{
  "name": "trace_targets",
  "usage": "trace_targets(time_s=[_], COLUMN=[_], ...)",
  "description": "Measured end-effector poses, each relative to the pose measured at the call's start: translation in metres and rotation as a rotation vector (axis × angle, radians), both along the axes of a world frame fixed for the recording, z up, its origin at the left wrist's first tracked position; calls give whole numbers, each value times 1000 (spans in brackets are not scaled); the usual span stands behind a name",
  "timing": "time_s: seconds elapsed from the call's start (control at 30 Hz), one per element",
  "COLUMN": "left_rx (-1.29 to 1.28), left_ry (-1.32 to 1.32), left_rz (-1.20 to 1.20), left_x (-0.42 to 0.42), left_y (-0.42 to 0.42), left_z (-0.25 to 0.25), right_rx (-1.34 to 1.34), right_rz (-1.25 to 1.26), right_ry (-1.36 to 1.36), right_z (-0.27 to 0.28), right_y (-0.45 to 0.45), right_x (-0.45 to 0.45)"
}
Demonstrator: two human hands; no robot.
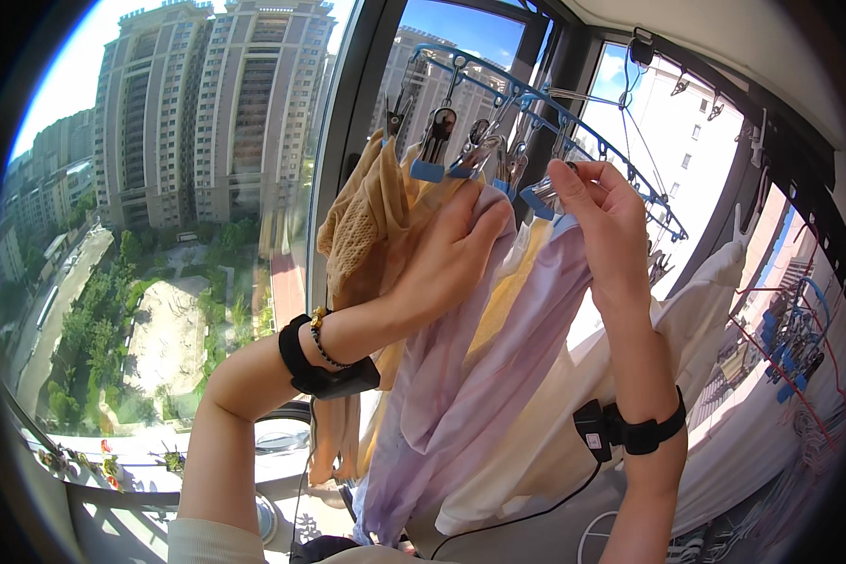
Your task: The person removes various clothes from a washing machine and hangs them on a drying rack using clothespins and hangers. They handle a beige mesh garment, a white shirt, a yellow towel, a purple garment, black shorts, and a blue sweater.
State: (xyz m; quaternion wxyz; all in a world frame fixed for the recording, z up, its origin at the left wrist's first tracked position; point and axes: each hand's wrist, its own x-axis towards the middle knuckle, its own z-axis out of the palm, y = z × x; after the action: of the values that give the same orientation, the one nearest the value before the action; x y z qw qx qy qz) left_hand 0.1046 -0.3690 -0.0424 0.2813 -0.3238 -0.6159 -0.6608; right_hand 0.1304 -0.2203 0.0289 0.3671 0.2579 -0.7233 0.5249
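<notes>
My right hand [603,229] pinches a metal clip with blue tips [540,200], which hangs from a blue clip hanger [536,95]. Just beneath those tips is a corner of a pale lilac cloth [497,352]; whether the clip bites it cannot be told. Another part of the same cloth is gripped in my left hand [458,247], between thumb and fingers. A tan openwork knit garment [363,236] hangs left of my left hand, near other metal clips [433,144]. Yellow fabric [511,303] shows behind the lilac cloth.
White cloth [571,437] hangs at the right. Farther right, a second bunch of blue-tipped clips [793,345] dangles beside red wire hangers [782,366]. A dark window frame [356,92] and glass stand close on the left. Potted plants [109,462] sit low by the window.
</notes>
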Motion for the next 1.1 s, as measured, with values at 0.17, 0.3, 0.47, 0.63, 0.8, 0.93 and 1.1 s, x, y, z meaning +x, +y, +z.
trace_targets(time_s=[0.17, 0.3, 0.47, 0.63, 0.8, 0.93, 1.1], left_rx=[-220, -197, -179, -383, -231, -182, -80], left_ry=[21, -11, -13, 232, 74, 39, -10], left_rz=[-26, -292, -309, 91, -254, -339, -422], left_x=[-5, -9, -19, -2, -14, -8, -6], left_y=[-5, -5, 1, 9, 13, 13, -7], left_z=[3, 1, 0, 13, 8, 9, 4], right_rx=[-218, -293, -294, -289, -221, -215, -537], right_rz=[145, 333, 365, 332, 237, 72, -141], right_ry=[-23, -43, -67, -74, -69, -103, 74], right_z=[-10, -14, -15, -16, -16, -21, -53], right_y=[12, 13, 13, 18, 14, 10, 46], right_x=[-1, -7, -3, 1, 6, 19, 28])
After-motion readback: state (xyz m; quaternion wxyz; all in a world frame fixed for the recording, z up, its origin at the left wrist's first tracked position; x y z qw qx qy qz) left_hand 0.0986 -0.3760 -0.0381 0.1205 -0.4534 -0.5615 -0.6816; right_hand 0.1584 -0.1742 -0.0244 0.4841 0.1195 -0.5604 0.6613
